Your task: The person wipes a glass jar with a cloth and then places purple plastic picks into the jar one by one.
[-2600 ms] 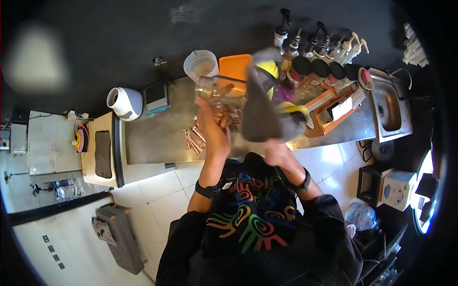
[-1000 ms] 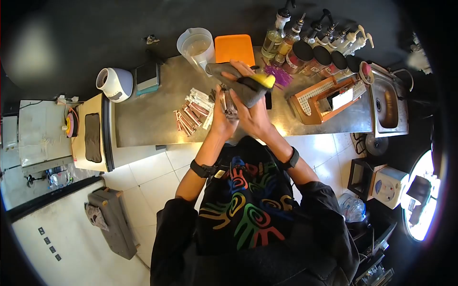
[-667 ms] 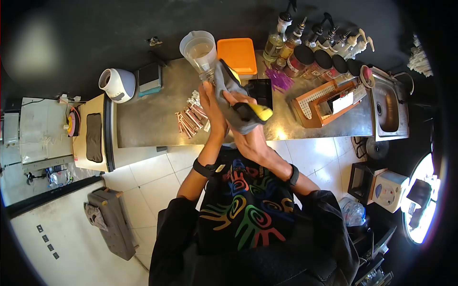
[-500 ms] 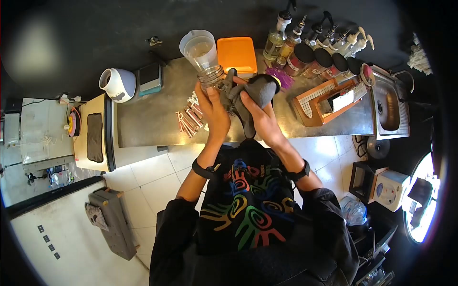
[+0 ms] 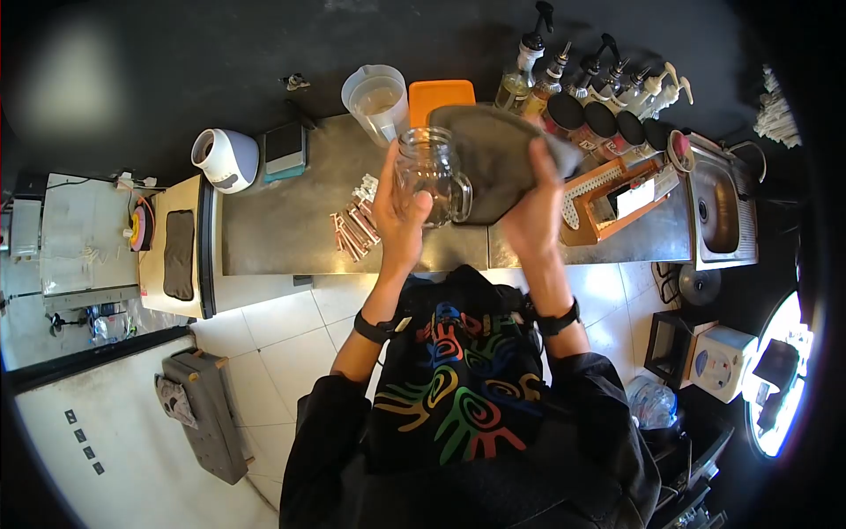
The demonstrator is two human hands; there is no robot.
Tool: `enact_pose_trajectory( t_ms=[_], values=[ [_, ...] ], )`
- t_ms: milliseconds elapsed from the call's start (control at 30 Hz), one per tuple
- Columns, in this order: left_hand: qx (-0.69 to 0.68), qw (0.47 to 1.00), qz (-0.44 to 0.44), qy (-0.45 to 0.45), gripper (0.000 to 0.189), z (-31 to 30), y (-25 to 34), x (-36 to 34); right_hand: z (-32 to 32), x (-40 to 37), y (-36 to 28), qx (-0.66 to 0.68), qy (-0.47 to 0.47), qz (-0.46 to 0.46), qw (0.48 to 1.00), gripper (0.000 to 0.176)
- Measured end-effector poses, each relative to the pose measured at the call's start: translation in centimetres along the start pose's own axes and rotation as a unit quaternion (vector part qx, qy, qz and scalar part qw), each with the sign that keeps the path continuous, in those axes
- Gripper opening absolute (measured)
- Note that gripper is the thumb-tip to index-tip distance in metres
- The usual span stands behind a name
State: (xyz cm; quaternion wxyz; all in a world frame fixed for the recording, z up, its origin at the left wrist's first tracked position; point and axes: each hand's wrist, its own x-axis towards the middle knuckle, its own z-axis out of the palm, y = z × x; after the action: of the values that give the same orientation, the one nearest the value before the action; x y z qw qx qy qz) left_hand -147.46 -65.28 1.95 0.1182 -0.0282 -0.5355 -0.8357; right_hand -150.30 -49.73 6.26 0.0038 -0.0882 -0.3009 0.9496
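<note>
My left hand (image 5: 401,216) is wrapped round a clear glass mason jar mug (image 5: 432,159), held upright above the counter with its handle toward the right. My right hand (image 5: 536,212) grips a dark grey cloth (image 5: 493,163), which hangs spread out beside the mug and is smeared by motion. The cloth hides part of an orange lid (image 5: 441,91) behind it. Left of my left hand, a pile of small wrapped sticks (image 5: 355,231) lies on the metal counter (image 5: 282,220).
A plastic pitcher (image 5: 376,101) stands at the back. Pump bottles (image 5: 520,79) and dark-lidded jars (image 5: 599,123) line the back right, near a wooden organizer (image 5: 586,198) and a sink (image 5: 716,207). At left are a white rounded device (image 5: 226,160) and a small scale (image 5: 285,150).
The cloth, bunched against the mug before, is now spread out and away from its mouth. My right hand has moved right, and the mug is more fully in view.
</note>
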Motion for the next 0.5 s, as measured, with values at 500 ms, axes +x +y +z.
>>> enact_pose_trajectory(
  t_ms=[500],
  values=[
    [0.231, 0.953, 0.195, 0.006, 0.051, -1.8, 0.1, -0.4, 2.4, -1.9, -2.3, -0.591, -0.307, -0.121, 0.736, 0.033]
  ],
)
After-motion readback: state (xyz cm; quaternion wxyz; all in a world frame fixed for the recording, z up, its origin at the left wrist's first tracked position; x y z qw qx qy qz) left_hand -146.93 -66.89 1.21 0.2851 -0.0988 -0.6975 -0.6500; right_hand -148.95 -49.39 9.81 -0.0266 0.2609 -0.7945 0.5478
